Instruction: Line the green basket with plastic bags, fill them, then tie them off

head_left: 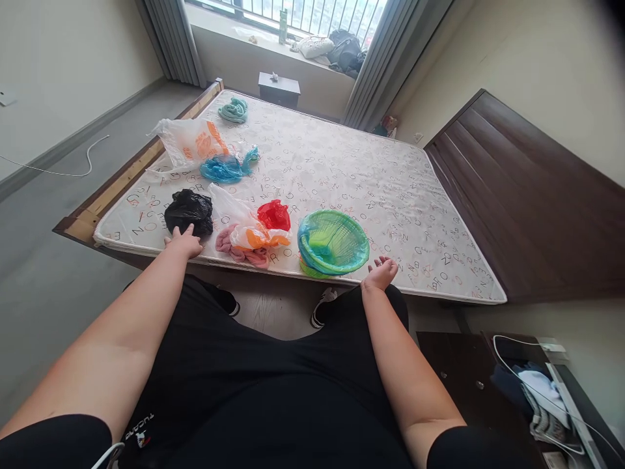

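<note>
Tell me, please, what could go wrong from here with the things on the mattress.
The green basket sits near the edge of the mattress, beside the right hand; a knock might tip it off. The black bag at the left hand looks thin and could tear if pulled hard. The nearer orange-printed bag overlaps the pink cloth, so lifting the cloth may drag the bag.

Daylight glares through the window [319,16]; the upper-right corner is blurred dark.

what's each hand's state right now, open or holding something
Left hand: open, fingers spread at the black plastic bag.
Right hand: open, fingers loosely curled, holding nothing visible, beside the green basket.
</note>
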`<action>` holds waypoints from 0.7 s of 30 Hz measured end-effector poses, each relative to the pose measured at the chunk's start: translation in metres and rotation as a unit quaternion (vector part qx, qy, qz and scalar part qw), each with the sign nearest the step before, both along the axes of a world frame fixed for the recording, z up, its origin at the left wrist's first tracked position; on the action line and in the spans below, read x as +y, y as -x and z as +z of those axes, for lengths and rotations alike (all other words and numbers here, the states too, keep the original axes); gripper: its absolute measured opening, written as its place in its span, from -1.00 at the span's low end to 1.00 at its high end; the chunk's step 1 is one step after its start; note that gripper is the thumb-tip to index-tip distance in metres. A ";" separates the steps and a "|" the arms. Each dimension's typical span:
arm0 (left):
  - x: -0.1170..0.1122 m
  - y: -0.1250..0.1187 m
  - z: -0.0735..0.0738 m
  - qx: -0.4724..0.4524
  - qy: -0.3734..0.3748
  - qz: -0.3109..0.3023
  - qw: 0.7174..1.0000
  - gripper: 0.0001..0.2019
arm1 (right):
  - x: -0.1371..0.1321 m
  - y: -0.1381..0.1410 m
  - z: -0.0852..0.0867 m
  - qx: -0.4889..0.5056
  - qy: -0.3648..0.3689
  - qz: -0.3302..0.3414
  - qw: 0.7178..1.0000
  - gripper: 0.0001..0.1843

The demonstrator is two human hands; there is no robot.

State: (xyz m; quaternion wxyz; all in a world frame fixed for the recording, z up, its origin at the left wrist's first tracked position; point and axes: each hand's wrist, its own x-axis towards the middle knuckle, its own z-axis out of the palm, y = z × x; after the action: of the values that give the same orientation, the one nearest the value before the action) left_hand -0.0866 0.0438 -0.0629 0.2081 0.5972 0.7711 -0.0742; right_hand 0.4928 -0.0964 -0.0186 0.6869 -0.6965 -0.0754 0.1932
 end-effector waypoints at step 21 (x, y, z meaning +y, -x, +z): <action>-0.005 -0.016 -0.001 -0.010 0.017 -0.057 0.998 -0.23 | -0.001 -0.001 0.002 0.071 -0.016 0.014 0.997 -0.79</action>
State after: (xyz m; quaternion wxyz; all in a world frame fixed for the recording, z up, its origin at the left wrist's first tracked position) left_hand -0.0709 0.0392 -0.0641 0.2214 0.6375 0.7321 -0.0929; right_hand 0.4936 -0.0975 -0.0162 0.6986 -0.6690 -0.0392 0.2507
